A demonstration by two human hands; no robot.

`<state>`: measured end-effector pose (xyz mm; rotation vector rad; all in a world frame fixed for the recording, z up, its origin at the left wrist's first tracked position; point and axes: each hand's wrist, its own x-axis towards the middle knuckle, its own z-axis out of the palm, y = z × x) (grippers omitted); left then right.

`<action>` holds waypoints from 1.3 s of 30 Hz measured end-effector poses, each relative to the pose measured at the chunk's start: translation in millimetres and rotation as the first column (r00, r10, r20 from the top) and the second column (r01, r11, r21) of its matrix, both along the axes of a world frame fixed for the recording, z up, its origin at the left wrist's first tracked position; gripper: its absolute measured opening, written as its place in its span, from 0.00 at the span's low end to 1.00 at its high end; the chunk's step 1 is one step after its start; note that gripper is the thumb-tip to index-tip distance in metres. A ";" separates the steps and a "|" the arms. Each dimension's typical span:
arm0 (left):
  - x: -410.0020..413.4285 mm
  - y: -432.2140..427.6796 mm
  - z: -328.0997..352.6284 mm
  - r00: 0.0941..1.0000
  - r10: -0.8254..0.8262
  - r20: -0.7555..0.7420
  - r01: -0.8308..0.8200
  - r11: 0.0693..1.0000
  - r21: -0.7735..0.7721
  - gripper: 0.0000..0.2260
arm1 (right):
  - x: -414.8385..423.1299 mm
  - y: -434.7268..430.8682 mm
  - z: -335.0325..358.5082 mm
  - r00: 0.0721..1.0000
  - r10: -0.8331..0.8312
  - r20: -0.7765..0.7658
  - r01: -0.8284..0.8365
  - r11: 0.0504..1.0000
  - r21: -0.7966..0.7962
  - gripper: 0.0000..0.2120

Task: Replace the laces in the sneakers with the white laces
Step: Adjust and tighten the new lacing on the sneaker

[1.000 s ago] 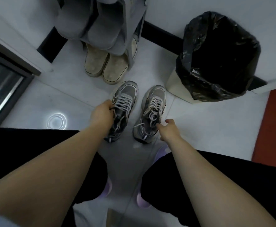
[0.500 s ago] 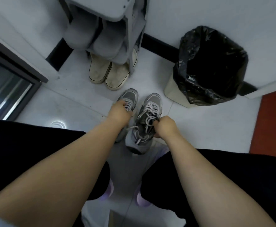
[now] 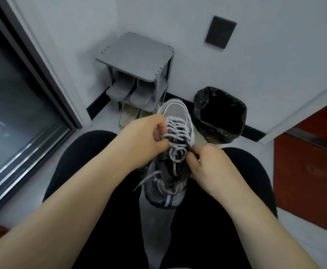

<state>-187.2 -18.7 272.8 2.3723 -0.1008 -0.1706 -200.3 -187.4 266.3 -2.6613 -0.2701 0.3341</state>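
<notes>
Grey-and-white mesh sneaker point(image 3: 175, 111) held toe-out over the lap, btwn black-trousered knees point(image 3: 85, 152), w/ unlacing at its start.
L hand point(image 3: 145, 140) pinches the pale woven laces point(image 3: 175, 131) at the upper eyelets; R hand point(image 3: 209, 167) pinches a dark strand point(image 3: 189, 145) by the tongue, lace or tab unclear. Old laces not yet out. Next, prob.: loosen the slack loop point(image 3: 176, 154) & pull row by row. Replacement white laces not in view.

Left hand point(image 3: 145, 138) fingertips curling under palm, hiding exact grip on laces point(image 3: 178, 131). Right hand point(image 3: 211, 166) fingers pinching dark strip point(image 3: 190, 146), lace or tab not telling, and covering sneaker point(image 3: 175, 110) collar beneath. Beige slippers point(image 3: 126, 115) beyond left knuckles showing partly, blurring.
</notes>
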 end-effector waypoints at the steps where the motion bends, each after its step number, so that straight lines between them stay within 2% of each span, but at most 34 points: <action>1: -12.1 2.0 3.6 1.000 0.004 0.020 -0.004 1.000 -0.023 0.05 | -14.5 -0.9 -0.1 0.999 0.003 0.052 -0.005 0.999 0.032 0.12; 5: -47.2 4.4 5.6 0.999 0.034 0.040 -0.030 0.995 -0.096 0.05 | -54.0 0.3 -10.6 0.983 -0.004 0.184 -0.022 0.990 0.139 0.10; 9: -56.4 8.6 -1.7 0.994 0.098 0.055 -0.089 0.985 -0.150 0.05 | -59.0 4.1 -15.3 0.974 -0.015 0.227 -0.017 0.990 0.139 0.08; 12: -54.6 15.3 -2.0 0.995 0.098 0.014 -0.094 0.978 -0.185 0.06 | -54.5 4.7 -12.3 0.964 -0.163 0.210 0.083 0.935 0.344 0.16; 14: -55.1 14.9 -1.0 0.997 0.074 0.017 -0.070 0.979 -0.192 0.06 | -47.3 5.9 -12.7 0.952 -0.252 0.176 0.141 0.867 0.478 0.12; 16: -54.8 12.6 -1.3 0.993 0.088 0.077 -0.076 0.985 -0.155 0.06 | -39.8 9.0 -13.4 0.947 -0.289 0.139 0.162 0.803 0.573 0.04; 17: -53.9 11.7 -1.6 0.987 0.107 0.116 -0.091 0.987 -0.134 0.06 | -36.9 10.7 -12.5 0.950 -0.288 0.123 0.158 0.780 0.606 0.03; 21: -50.5 11.5 2.9 0.966 0.152 0.207 -0.140 0.988 -0.073 0.06 | -28.3 12.5 -8.9 0.954 -0.235 0.184 0.090 0.815 0.572 0.06; 23: -47.6 16.5 8.8 0.961 0.148 0.233 -0.158 0.987 0.021 0.05 | -22.7 12.7 -2.4 0.966 -0.240 0.100 0.121 0.757 0.642 0.07; 25: -42.8 27.3 16.4 0.973 0.127 0.195 -0.156 0.978 0.141 0.06 | -16.4 10.8 4.6 0.982 -0.188 -0.010 0.141 0.698 0.702 0.09; 29: -33.8 40.0 28.3 0.999 0.028 0.018 -0.032 0.943 0.330 0.12 | -2.9 -4.9 15.4 1.000 0.001 -0.011 0.006 0.807 0.590 0.09; 31: -30.1 39.2 26.4 0.999 -0.039 -0.016 0.042 0.959 0.281 0.12 | 4.0 -15.2 15.6 1.000 0.003 -0.018 0.007 0.854 0.521 0.05; 33: -26.2 39.4 19.5 0.996 -0.093 0.005 0.090 0.978 0.186 0.12 | 6.4 -19.9 10.3 0.999 0.010 -0.041 0.009 0.900 0.436 0.06; 36: -25.4 38.1 10.4 0.999 -0.038 -0.038 0.038 0.999 -0.001 0.10 | 2.5 -13.3 -1.1 1.000 -0.015 -0.003 0.014 0.915 0.404 0.05; 39: -28.0 34.2 1.3 1.000 0.030 -0.006 -0.030 0.997 -0.076 0.09 | 0.1 -6.4 -6.0 0.994 -0.095 0.053 0.059 0.882 0.468 0.06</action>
